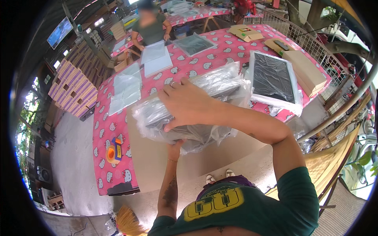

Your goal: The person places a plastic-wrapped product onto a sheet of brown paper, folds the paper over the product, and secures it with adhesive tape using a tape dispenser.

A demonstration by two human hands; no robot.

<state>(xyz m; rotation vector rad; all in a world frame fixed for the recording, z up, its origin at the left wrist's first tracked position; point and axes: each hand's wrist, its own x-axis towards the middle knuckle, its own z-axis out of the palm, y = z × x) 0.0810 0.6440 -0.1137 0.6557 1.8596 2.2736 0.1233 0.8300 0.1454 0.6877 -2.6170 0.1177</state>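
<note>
A bundle of flat, dark pieces in crinkled clear plastic bags (224, 83) is tilted above the near part of the table. My right hand (189, 101) reaches across its top, fingers bent over the far edge and thumb on the near side. Under the near left edge, my left hand (176, 145) grips the bundle from below; most of its fingers are hidden by the plastic. Beneath lies a brown cardboard sheet (153, 169). Just right of the bundle rests another dark flat panel in clear plastic (274, 78).
An orange tape roll on a blue dispenser (113, 152) sits at the table's left. Clear plastic sleeves (126, 88), white sheets (158, 65) and brown cardboard boxes (305, 70) lie on the pink patterned tablecloth (106, 173). Across stands a person (151, 29). Stacked cartons (75, 86) rise at left.
</note>
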